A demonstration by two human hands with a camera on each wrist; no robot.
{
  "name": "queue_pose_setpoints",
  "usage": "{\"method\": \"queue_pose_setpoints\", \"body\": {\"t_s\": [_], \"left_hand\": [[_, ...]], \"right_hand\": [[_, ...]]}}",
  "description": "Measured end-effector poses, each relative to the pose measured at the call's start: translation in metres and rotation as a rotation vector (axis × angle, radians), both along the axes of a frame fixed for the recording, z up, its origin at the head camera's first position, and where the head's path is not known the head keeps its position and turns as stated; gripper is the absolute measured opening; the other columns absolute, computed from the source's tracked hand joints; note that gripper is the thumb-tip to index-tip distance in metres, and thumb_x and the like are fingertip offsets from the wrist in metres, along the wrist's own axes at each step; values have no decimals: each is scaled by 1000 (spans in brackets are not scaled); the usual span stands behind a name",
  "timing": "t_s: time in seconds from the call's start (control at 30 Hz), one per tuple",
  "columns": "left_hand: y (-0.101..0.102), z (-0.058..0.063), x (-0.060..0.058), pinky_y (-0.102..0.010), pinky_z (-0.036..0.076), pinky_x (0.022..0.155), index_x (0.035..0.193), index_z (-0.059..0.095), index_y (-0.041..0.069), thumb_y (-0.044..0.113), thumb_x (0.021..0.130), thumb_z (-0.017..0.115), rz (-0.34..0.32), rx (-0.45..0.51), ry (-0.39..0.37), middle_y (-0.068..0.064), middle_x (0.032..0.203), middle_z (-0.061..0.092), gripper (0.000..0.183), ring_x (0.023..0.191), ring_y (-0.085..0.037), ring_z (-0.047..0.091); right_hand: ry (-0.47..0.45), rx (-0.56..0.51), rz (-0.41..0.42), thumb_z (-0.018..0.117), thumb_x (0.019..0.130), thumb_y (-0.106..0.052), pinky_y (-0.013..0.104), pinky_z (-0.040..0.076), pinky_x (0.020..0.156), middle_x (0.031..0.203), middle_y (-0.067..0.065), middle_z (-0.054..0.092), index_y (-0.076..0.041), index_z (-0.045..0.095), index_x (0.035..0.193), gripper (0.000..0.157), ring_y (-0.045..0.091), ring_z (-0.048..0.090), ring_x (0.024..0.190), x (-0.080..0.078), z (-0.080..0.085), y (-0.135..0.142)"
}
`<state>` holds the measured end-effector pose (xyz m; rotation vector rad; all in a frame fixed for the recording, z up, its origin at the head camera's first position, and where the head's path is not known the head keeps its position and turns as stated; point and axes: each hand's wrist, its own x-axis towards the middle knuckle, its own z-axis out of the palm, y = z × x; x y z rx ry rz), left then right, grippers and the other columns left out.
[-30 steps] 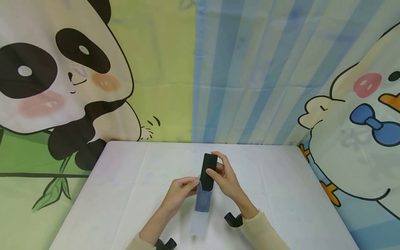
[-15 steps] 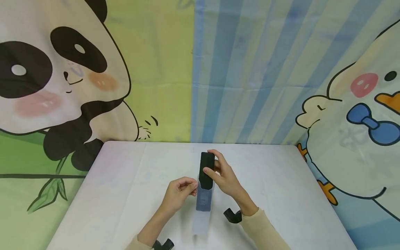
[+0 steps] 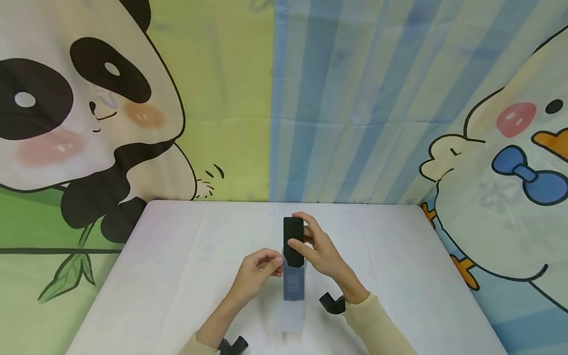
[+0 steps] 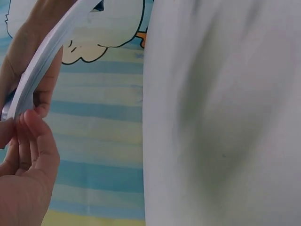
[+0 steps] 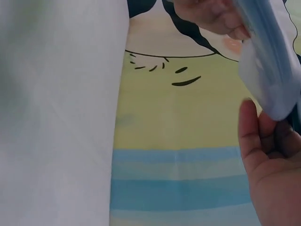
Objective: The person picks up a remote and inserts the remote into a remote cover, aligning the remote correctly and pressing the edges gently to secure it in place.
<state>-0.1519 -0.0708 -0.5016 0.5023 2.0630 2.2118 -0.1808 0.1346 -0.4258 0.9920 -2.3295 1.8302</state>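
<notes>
A black oblong object [image 3: 293,239] is held nearly upright above the table, its upper part bare. Its lower part sits inside a frosted plastic bag [image 3: 292,320] and shows through as blue-grey, with the bag's end hanging below it. My right hand [image 3: 325,254] grips the bare part, thumb on the front and fingers at the far side. With thumb and fingertips, my left hand [image 3: 255,273] pinches the bag's left edge near its mouth. In the left wrist view the bag [image 4: 49,49] appears edge-on; in the right wrist view the bag [image 5: 273,70] hides part of the object.
A white table [image 3: 213,236] lies beneath both hands. Behind it hangs a cloth [image 3: 222,98] printed with a panda, stripes and a duck. Black wrist mounts [image 3: 332,303] stick out from both wrists.
The black object and bag have turned from a slight tilt to almost vertical. Both hands have shifted only slightly and keep their holds.
</notes>
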Motion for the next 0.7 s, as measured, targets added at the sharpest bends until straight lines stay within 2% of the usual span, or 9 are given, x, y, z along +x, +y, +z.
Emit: {"method": "queue_pose_setpoints", "body": {"t_s": [0.07,0.13,0.23,0.33,0.43,0.53,0.63,0.7], "left_hand": [[0,0,-1,-36,58,77,107,67,1,21,100,65,-19,-45,-12,-12,93,67,22,85,-22,69],[-1,1,-2,-35,58,77,117,64,4,24,100,65,-19,-98,-14,-10,99,70,27,89,-22,70],[-2,5,-2,-35,58,78,136,55,11,27,97,69,-7,-152,-41,-6,106,73,45,90,-20,72],[0,8,-3,-33,55,79,146,46,17,30,95,72,-10,-154,-48,-4,106,73,59,88,-19,72],[0,11,-4,-32,54,79,147,45,17,32,93,74,4,-130,-43,-4,101,74,62,87,-21,72],[-3,12,-4,-33,56,77,148,44,18,29,93,74,47,-80,-31,-6,97,74,63,83,-21,71],[-8,14,-4,-35,58,76,151,40,22,26,93,75,102,-18,-15,-9,93,73,68,77,-21,69],[-10,15,-5,-36,58,76,153,36,24,25,93,75,121,2,1,-10,90,72,72,71,-19,65]], "right_hand": [[-7,-21,-29,61,96,8,36,54,80,99,20,69,5,33,147,59,24,70,85,0,-3,1],[-10,-42,-45,61,96,9,36,54,79,96,20,69,5,32,148,60,24,69,84,1,-6,0],[-17,-40,-49,62,96,6,36,54,79,97,19,70,3,31,150,62,22,69,84,3,-9,-5],[-22,-24,-43,63,96,4,38,54,81,102,19,70,1,29,153,66,23,68,87,5,-10,-9],[-52,-44,-61,61,98,4,35,53,84,107,22,66,1,27,154,66,27,65,93,7,-9,-10],[-73,-38,-103,59,99,2,31,52,79,103,21,63,3,38,147,52,26,60,89,10,-7,-7],[-87,33,-91,58,100,-1,28,50,70,93,16,62,3,57,120,20,22,59,80,15,-10,-4],[-75,88,-31,57,101,-1,27,47,65,84,15,60,2,60,100,5,23,56,71,18,-16,-2]]}}
